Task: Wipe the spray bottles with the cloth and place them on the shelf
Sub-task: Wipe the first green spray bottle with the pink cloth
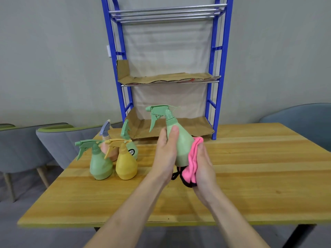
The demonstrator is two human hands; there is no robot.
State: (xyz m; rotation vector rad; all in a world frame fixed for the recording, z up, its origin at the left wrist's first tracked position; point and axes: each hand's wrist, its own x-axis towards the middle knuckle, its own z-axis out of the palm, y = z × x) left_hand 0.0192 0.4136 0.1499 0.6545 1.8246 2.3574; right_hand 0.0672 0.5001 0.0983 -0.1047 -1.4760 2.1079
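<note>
My left hand [165, 154] grips a pale green spray bottle [180, 140] held above the table, nozzle pointing left. My right hand [204, 169] holds a pink cloth [193, 158] with a black edge against the bottle's right side. On the table to the left stands a group of several bottles: a green one [99, 161], a yellow one [125, 163], a pink one with a grey-blue head [106, 130] and another green one [129, 140] behind. The blue shelf [214, 86] stands at the table's far edge, its lower tiers lined with cardboard [170, 78].
The wooden table [250, 176] stretches wide to the right. Grey chairs stand to the left [59, 140] and at the far right [304, 119]. A grey wall is behind the shelf. The shelf's top tier is bare metal rods [166, 14].
</note>
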